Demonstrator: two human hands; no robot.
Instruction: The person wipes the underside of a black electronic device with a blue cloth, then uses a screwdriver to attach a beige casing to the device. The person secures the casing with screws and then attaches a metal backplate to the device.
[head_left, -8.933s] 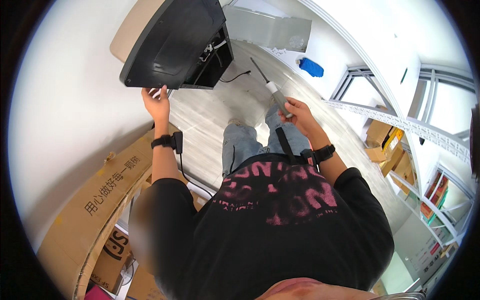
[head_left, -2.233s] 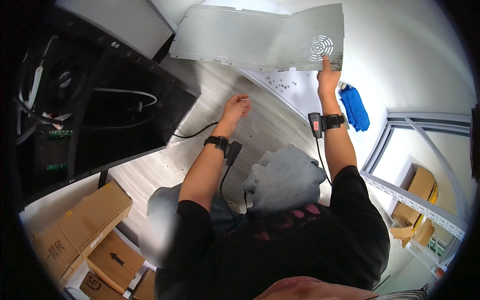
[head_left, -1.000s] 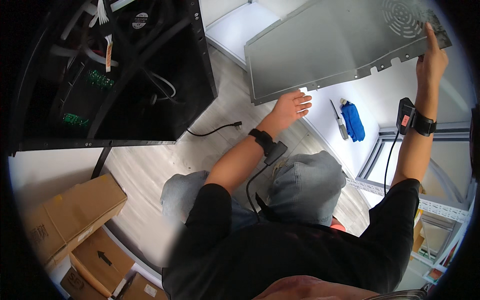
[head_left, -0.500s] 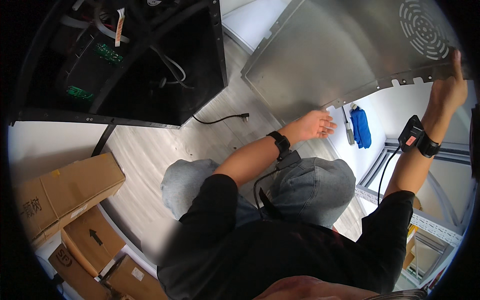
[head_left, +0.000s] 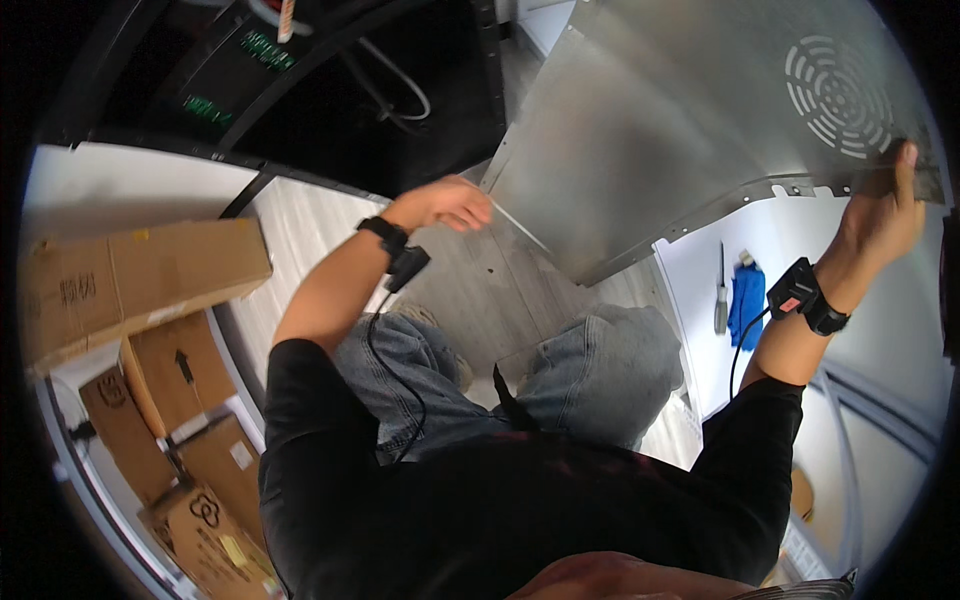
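Note:
A large bare sheet-metal panel (head_left: 650, 130), with a round pattern of vent slots and holes along its edges, leans across the upper right. Its right lower edge is in my right hand (head_left: 885, 220), thumb laid on the near face and the other fingers mostly hidden behind. At the panel's left corner is my left hand (head_left: 448, 204), fingers loosely curled and not closed on the metal; whether the fingertips touch it is hard to see. Left of the panel stands an open black cabinet (head_left: 420, 150) with green circuit boards and cables inside.
A screwdriver (head_left: 721, 300) and a blue cloth-like item (head_left: 746, 305) lie on a white surface right of my knees. Cardboard boxes (head_left: 150, 285) are stacked at the left. Wooden-look flooring (head_left: 500, 290) lies between my legs and the cabinet.
My left hand has swung left from below the panel to its left corner, its fingers curling. My right hand keeps its hold. The panel appears lower and closer to the cabinet, while the view has shifted.

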